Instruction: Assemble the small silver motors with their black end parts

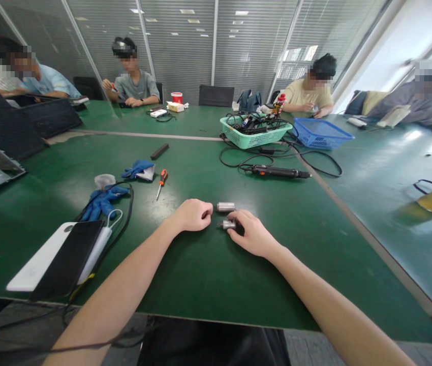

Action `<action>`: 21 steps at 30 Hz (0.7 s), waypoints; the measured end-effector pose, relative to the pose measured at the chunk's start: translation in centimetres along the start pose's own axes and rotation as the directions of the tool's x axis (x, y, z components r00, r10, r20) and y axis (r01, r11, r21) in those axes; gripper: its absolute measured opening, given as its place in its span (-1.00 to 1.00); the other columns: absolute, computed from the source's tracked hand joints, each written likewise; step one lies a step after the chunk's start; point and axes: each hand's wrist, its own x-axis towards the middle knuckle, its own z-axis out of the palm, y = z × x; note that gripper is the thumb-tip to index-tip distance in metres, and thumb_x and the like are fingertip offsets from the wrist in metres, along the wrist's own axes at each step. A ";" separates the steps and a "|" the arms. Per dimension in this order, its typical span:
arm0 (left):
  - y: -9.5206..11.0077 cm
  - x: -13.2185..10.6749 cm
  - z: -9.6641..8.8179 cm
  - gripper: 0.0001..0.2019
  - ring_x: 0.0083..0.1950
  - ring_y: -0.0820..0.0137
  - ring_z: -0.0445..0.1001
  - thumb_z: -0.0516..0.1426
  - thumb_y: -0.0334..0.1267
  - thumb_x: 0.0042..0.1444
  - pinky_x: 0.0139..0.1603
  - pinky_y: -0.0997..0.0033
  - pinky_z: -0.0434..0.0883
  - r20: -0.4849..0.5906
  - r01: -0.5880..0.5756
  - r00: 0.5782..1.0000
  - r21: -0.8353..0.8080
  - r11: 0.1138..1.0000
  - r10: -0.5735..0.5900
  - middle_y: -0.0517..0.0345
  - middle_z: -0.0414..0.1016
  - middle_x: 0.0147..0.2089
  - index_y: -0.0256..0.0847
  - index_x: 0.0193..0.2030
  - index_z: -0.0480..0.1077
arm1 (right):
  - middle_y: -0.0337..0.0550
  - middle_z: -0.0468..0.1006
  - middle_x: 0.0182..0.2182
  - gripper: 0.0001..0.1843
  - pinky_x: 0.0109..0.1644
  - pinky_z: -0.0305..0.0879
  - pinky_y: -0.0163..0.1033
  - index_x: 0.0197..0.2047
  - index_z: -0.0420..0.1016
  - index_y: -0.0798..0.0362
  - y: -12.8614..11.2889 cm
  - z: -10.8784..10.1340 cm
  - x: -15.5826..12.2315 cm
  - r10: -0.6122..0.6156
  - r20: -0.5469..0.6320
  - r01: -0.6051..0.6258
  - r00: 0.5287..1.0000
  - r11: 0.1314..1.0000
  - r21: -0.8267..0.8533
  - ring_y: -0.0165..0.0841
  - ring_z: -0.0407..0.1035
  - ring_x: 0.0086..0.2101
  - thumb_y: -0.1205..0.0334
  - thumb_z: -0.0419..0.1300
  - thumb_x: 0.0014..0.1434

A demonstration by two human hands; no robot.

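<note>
Two small silver metal cylinders lie on the green table in front of me. My right hand (254, 234) has its thumb and fingers closed around the near metal cylinder (228, 224), which has a narrow tip pointing left. Just beyond it rests the far metal cylinder (225, 207), close to the fingers of both hands. My left hand (196, 214) is curled into a loose fist at the left of the two pieces; whatever may be inside it is hidden. An orange-handled screwdriver (162, 178) lies farther left.
Blue gloves (103, 201), a black-and-white device (40, 256) and cables are at left. A black electric screwdriver (280, 172) lies beyond my right hand. Farther back stand a green basket (256, 140) of tools and a blue basket (322, 134). Several people sit around the table.
</note>
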 end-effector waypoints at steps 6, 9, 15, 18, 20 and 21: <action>0.1 0.0 0.0 -0.91 -0.45 0.38 0.40 0.11 -0.29 0.12 -0.36 0.39 0.19 -0.010 0.000 1.000 0.002 1.000 0.000 0.16 0.53 -0.41 -0.15 -0.35 0.44 | -0.03 0.51 -0.06 -0.68 0.09 0.36 -0.03 0.04 0.40 -0.01 0.2 0.1 0.1 -0.010 -0.007 0.010 1.000 1.000 -0.012 -0.16 0.40 -0.03 0.29 0.22 0.20; 0.3 0.0 -0.2 -0.92 -0.44 0.37 0.40 0.12 -0.29 0.11 -0.37 0.38 0.18 -0.008 -0.004 1.000 -0.005 1.000 0.004 0.15 0.54 -0.41 -0.15 -0.35 0.45 | -0.03 0.51 -0.06 -0.68 0.09 0.36 -0.01 0.04 0.40 -0.02 0.3 0.2 0.1 -0.008 -0.008 0.008 1.000 1.000 -0.016 -0.15 0.40 -0.03 0.29 0.22 0.20; 0.7 0.0 -0.5 -0.95 -0.40 0.38 0.44 0.17 -0.28 0.08 -0.34 0.39 0.20 0.047 -0.027 0.998 -0.117 0.993 0.033 0.23 0.51 -0.44 -0.13 -0.31 0.47 | -0.04 0.52 -0.05 -0.72 0.09 0.36 -0.03 0.00 0.43 -0.02 0.1 0.2 0.1 -0.003 -0.013 0.003 1.000 1.000 -0.009 -0.17 0.40 -0.03 0.32 0.22 0.20; 1.0 0.2 -0.5 -0.90 -0.36 0.38 0.44 0.21 -0.20 0.10 -0.33 0.40 0.22 0.069 -0.063 0.995 -0.165 0.984 0.075 0.23 0.50 -0.42 -0.13 -0.27 0.48 | -0.05 0.53 -0.09 -0.75 0.07 0.37 -0.04 -0.04 0.44 -0.01 0.0 0.1 0.2 -0.009 -0.017 0.009 1.000 1.000 -0.004 -0.18 0.41 -0.06 0.34 0.21 0.19; 1.3 0.3 -0.3 -0.86 -0.33 0.37 0.44 0.24 -0.16 0.08 -0.33 0.40 0.24 0.066 -0.087 0.993 -0.176 0.981 0.100 0.21 0.49 -0.39 -0.14 -0.25 0.48 | -0.06 0.53 -0.11 -0.75 0.05 0.37 -0.05 -0.05 0.44 -0.01 0.0 0.1 0.2 -0.009 -0.020 0.009 1.000 1.000 -0.006 -0.19 0.41 -0.08 0.34 0.21 0.19; 1.4 0.4 -0.2 -0.84 -0.31 0.37 0.44 0.25 -0.15 0.07 -0.32 0.40 0.25 0.061 -0.098 0.992 -0.177 0.979 0.110 0.20 0.48 -0.37 -0.14 -0.24 0.48 | -0.06 0.53 -0.12 -0.75 0.03 0.38 -0.05 -0.05 0.45 -0.01 0.1 0.2 0.2 -0.009 -0.023 0.008 1.000 1.000 -0.009 -0.19 0.41 -0.09 0.34 0.21 0.19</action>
